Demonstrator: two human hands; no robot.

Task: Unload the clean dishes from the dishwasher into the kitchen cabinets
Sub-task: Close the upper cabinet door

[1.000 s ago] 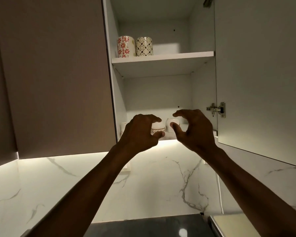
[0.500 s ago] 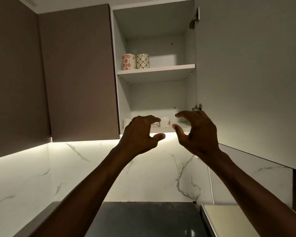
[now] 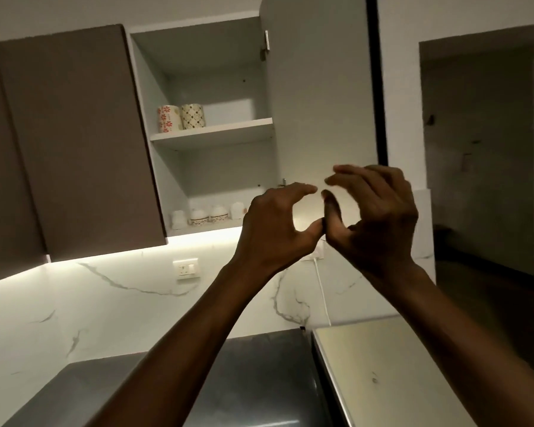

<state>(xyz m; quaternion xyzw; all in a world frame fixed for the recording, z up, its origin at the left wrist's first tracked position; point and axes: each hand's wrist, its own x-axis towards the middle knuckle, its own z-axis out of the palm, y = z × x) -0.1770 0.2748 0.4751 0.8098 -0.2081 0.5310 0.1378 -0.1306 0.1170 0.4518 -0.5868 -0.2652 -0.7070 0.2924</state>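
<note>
- Cups [image 3: 199, 215]: small, white, rounded, two with a patterned band. Four stand in a row at the front edge of the lower shelf of the open cabinet [image 3: 173, 167], which is smooth white inside.
- Mugs, two, cylindrical, side by side at the far left of the upper shelf [image 3: 228, 129]: one with red flowers [image 3: 168, 118], one with a dark lattice [image 3: 193, 115]. There is open shelf room to their right.
- Cabinet door [image 3: 321, 103]: flat, pale, swung open to the right. The neighbouring door [image 3: 74, 134] is matt brown and closed.
- Left hand [image 3: 278, 229]: empty, fingers half bent and spread from the thumb. It is raised just right of the cup row and grips none of the cups.
- Right hand [image 3: 373, 211]: empty, in the same loose claw, in front of the open door. The thumb tips meet in view.
- Backsplash [image 3: 105, 303]: white veined marble, lit from under the cabinets.
- Counter [image 3: 259, 380]: dark and glossy.
</note>
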